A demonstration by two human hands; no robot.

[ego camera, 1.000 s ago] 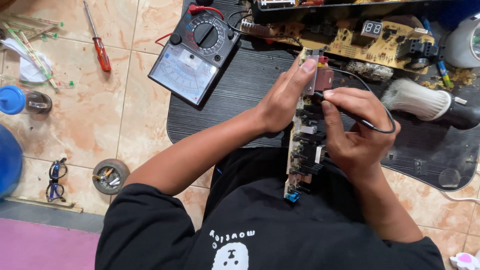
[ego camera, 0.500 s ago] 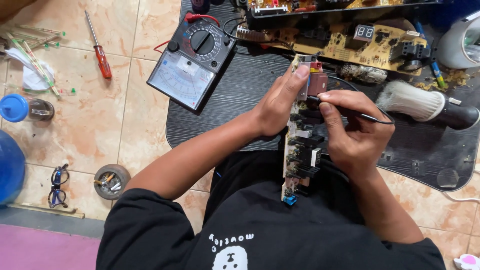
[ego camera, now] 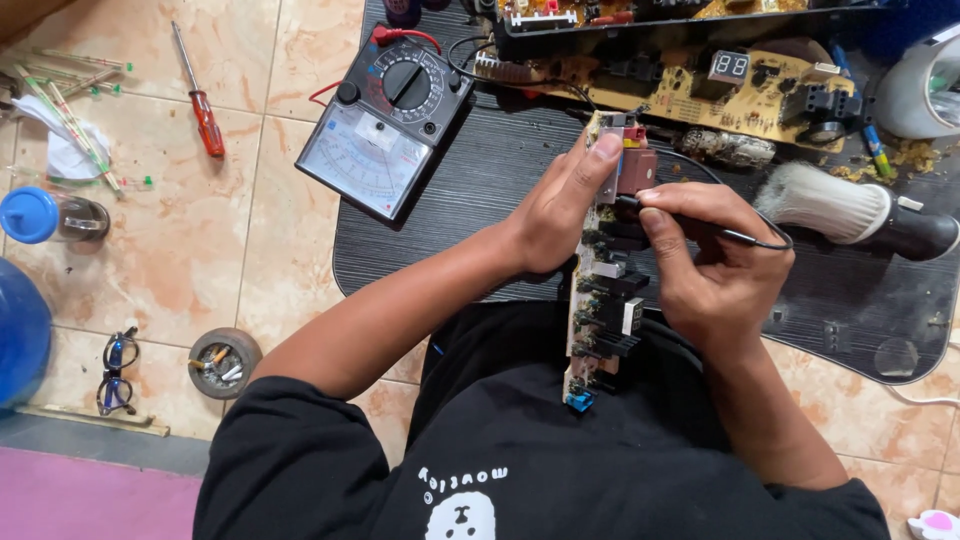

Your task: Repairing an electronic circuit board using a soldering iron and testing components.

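Observation:
My left hand point(ego camera: 560, 205) grips a narrow circuit board point(ego camera: 603, 300) held on edge, thumb up near its top where a dark red block sits. My right hand point(ego camera: 705, 265) pinches a thin black probe point(ego camera: 735, 235) and presses its tip against the board's upper components. The board's lower end, with a blue part, rests over my lap. Both hands hover above a black mat point(ego camera: 480, 190).
An analog multimeter point(ego camera: 385, 125) with red and black leads lies on the mat's left corner. Larger yellow circuit boards point(ego camera: 720, 85) lie behind, a white brush point(ego camera: 850, 205) at right. On the tiled floor: red screwdriver point(ego camera: 200, 95), blue-capped jar point(ego camera: 50, 215), glasses point(ego camera: 115, 370), small round tin point(ego camera: 222, 360).
The view has shifted slightly; my hands and the board stay together, with the probe still on the board's upper part. My right hand's grip has lowered a little along the board.

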